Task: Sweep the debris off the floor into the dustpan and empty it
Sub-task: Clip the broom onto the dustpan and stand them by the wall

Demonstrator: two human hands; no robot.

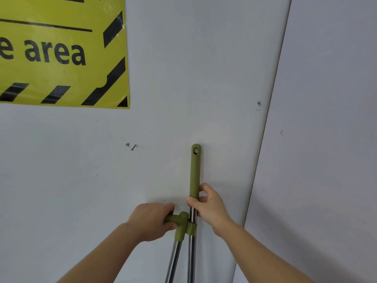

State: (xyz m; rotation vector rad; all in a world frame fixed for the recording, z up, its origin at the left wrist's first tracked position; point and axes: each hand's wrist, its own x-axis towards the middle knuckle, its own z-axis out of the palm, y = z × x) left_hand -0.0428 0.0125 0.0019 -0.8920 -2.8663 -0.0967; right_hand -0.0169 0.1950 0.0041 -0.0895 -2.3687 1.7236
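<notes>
Yellow wall sign (61, 52), black hazard stripes along edge: reads "area", preceded by cut-off "e".

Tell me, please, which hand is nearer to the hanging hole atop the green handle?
Right. The right hand grips that green handle below the hanging hole; the left hand sits lower and further left, holding the short side grip.
</notes>
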